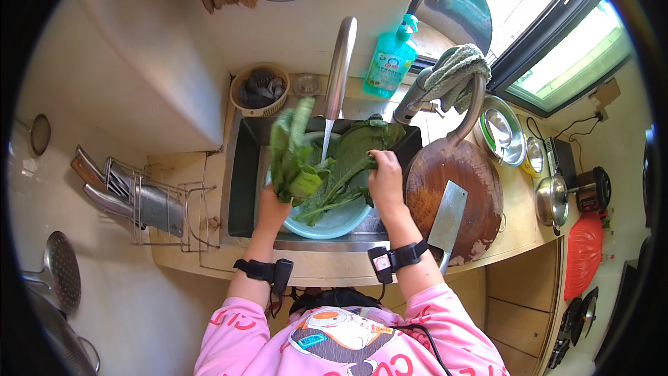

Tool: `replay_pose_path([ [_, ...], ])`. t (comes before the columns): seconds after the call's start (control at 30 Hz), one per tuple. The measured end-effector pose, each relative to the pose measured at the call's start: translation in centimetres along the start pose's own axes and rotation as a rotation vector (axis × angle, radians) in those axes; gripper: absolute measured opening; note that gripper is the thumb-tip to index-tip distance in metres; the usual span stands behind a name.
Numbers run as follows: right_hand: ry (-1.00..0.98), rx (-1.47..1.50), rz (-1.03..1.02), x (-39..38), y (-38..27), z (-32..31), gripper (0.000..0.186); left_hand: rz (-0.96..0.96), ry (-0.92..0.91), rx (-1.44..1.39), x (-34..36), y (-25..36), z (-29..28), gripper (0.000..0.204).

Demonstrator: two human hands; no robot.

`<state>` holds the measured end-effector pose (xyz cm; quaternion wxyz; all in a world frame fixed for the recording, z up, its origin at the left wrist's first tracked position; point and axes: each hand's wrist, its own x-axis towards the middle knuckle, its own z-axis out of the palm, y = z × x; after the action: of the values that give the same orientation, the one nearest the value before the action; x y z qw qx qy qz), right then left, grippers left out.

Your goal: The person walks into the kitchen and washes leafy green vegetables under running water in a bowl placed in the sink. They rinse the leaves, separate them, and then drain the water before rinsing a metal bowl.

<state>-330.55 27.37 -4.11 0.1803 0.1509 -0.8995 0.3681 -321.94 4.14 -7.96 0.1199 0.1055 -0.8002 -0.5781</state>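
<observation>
My left hand [274,203] is closed round a bunch of leafy greens [287,157], raised over the left side of a pale blue basin [332,228]. My right hand [387,175] pinches a large green leaf [348,170] at the basin's right side; its stalk slants down to the left. More leaves lie in the basin, partly hidden by the ones I hold. The basin sits in a dark sink [247,174]. From the faucet [341,63] a thin stream of water [326,139] runs down among the leaves.
Right of the sink, a cleaver [449,217] lies on a round wooden chopping board [480,195]. Behind stand a soap bottle [390,63] and a small basket [259,108]. A wire rack [160,209] with knives is at left; metal bowls [502,129] stand at right.
</observation>
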Motion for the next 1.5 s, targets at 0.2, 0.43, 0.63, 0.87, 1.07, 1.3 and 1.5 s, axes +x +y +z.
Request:
replay_pose_path([
  [0.2,-0.273,-0.2,0.461,-2.6,4.8,2.2,0.047,-0.066,-0.012,-0.189,0.2,0.3,0.4,0.047],
  [0.43,-0.657,-0.493,0.62,-7.1,8.4,5.0,0.027,-0.107,0.121,-0.182,-0.9,-2.4,0.5,0.03],
  [0.63,-0.484,-0.514,0.306,-5.0,6.6,4.1,0.021,0.008,0.119,-0.319,-1.2,-3.6,0.2,0.017],
  [0.87,-0.553,0.978,0.808,0.9,-2.2,1.8,0.015,-0.096,-0.201,-0.378,-0.9,-2.8,0.0,0.029],
  [1.07,-0.45,1.462,1.115,1.8,-9.3,1.5,0.012,-0.33,-0.29,-0.764,-1.4,-3.4,0.0,0.047],
  [1.3,-0.324,1.737,1.375,2.1,-10.6,0.9,0.011,-0.3,-0.313,-0.815,-1.6,-4.2,-0.5,0.045],
  [1.5,-0.22,1.853,1.152,2.1,-8.3,1.8,0.004,-0.296,-0.413,-0.818,-1.4,-3.0,-1.0,0.037],
])
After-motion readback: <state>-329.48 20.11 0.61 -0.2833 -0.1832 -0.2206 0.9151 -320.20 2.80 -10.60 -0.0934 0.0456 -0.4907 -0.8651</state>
